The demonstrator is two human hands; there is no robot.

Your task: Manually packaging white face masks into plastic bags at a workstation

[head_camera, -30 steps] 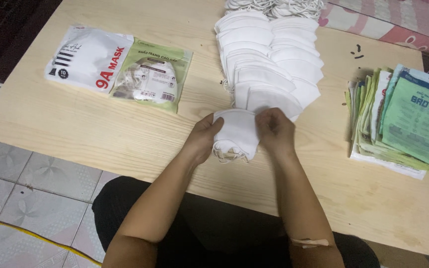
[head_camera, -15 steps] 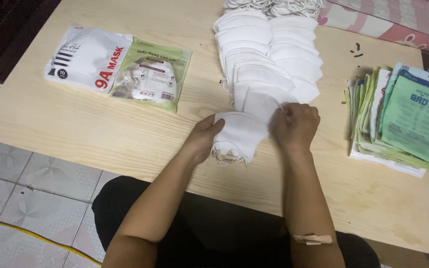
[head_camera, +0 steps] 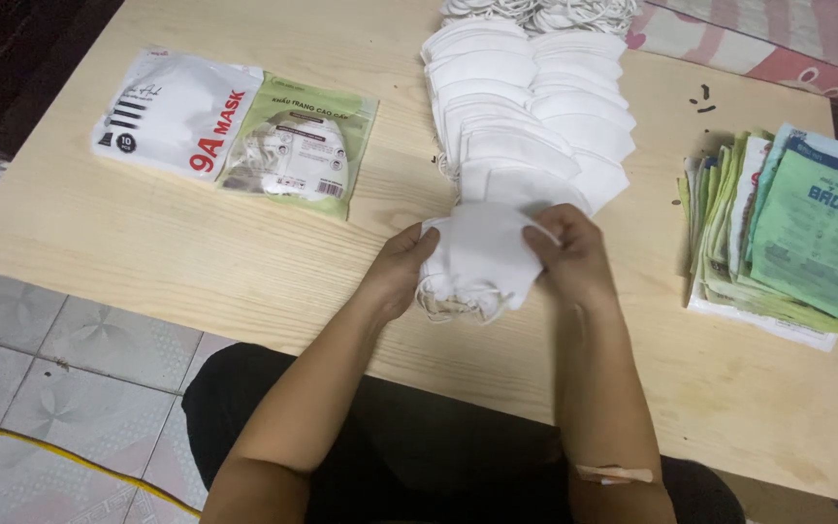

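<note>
A small stack of white folded face masks [head_camera: 482, 254] lies near the front of the wooden table [head_camera: 196, 262]. My left hand [head_camera: 402, 270] grips its left side. My right hand [head_camera: 574, 257] pinches the top mask at its right edge. Elastic ear loops hang out below the stack. Just behind my hands, two overlapping rows of white masks [head_camera: 526, 107] run toward the table's far edge.
A filled mask packet, white and green [head_camera: 235, 131], lies at the left. A pile of flat empty green and blue packets [head_camera: 788, 243] sits at the right. A heap of ear loops [head_camera: 545, 12] lies at the far edge. Tiled floor shows at lower left.
My right hand went out to the right over the rows of masks and has come back onto the stack's right edge. My left hand stayed on the stack.
</note>
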